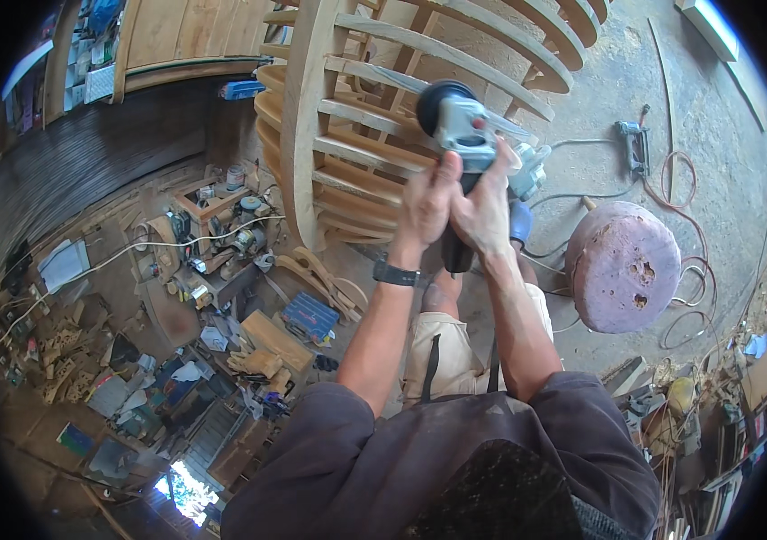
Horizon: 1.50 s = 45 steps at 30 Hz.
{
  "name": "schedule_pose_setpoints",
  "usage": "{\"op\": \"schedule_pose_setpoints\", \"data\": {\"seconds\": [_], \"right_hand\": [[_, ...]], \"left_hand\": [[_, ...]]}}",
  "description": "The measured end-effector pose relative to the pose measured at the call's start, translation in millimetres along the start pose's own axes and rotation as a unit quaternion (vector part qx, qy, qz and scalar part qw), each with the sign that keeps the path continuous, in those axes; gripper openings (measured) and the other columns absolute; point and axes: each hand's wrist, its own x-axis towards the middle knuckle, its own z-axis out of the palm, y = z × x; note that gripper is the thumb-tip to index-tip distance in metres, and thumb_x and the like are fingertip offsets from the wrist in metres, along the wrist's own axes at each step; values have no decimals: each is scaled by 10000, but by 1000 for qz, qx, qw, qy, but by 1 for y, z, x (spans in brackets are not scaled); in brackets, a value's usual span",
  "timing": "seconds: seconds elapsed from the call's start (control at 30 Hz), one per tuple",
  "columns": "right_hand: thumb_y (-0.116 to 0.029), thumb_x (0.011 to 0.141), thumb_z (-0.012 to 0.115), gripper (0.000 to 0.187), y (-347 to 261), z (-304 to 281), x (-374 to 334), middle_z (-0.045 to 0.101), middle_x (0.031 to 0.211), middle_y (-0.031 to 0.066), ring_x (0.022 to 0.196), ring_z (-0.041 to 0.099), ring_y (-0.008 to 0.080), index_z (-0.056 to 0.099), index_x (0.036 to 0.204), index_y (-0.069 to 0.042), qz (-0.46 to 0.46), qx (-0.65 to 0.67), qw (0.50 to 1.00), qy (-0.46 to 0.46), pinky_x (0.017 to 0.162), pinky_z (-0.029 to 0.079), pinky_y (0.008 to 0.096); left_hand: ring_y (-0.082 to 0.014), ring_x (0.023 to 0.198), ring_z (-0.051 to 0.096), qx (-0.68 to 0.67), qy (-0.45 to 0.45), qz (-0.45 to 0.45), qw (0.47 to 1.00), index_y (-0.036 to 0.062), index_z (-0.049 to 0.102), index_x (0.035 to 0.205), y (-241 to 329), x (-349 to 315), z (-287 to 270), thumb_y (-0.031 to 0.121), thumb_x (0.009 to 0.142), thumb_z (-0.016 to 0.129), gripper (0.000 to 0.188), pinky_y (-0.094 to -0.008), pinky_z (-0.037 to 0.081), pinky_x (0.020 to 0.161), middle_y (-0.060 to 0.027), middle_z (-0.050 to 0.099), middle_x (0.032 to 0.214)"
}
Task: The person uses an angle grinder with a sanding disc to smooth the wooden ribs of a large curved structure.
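Observation:
Both my hands are closed round a grey hand-held power sander (466, 126) with a black grip. Its round black pad (444, 97) is at the curved slats of a wooden frame (307, 117); whether it touches the wood I cannot tell. My left hand (426, 202), with a dark watch at the wrist, wraps the tool from the left side. From the right, my right hand (484, 205) grips the same body. The frame has an upright board with several bowed wooden slats running off it to the right. Beside the sander's right side is another grey tool-like shape (529, 171), partly hidden.
A round pinkish stool (626, 265) stands to the right. Beyond it a nail-gun-like tool (633, 147) lies on the concrete with a reddish hose (691, 180). Tools and wood scraps (221, 234) clutter the left, near a blue case (309, 317). A cord (136, 245) crosses there.

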Motion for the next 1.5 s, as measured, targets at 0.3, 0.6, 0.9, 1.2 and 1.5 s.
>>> {"op": "schedule_pose_setpoints", "data": {"seconds": [0.3,0.6,0.9,1.2,1.5], "right_hand": [[-425,904,684,925,-52,81,36,509,1263,428,1059,604,575,187,1477,105,-55,-99,993,-13,904,530,538],[-319,896,741,884,-25,43,3,585,1226,338,1117,637,486,160,1491,-20,18,-90,993,73,920,515,511],[-311,907,751,888,-31,69,9,585,1243,269,1124,640,395,169,1494,13,-35,-72,993,86,992,493,462],[-355,895,724,928,-49,97,15,517,1278,406,1104,603,568,119,1486,26,-6,-60,997,41,924,518,548],[-238,894,748,868,-18,41,-20,584,1217,308,1134,641,430,156,1487,-12,29,-57,994,93,958,496,471]], "left_hand": [[-197,1274,513,-175,-22,68,982,-23,533,1392,23,14,-61,672,1013,407,802,-323,360,1109,-126,555,1397],[-131,714,501,-53,-19,44,997,-24,632,770,-3,17,-41,731,950,494,788,-345,422,626,-52,543,674],[-203,862,665,-51,-66,15,996,-32,710,1054,-3,19,-76,723,959,476,795,-364,498,741,-140,710,878],[-135,874,583,-173,-27,72,982,-43,711,1008,0,21,-95,697,981,471,779,-301,466,747,-64,677,920],[-256,782,652,-44,-40,41,997,-59,678,915,-14,3,-35,740,929,515,816,-405,488,717,-195,667,773]]}}
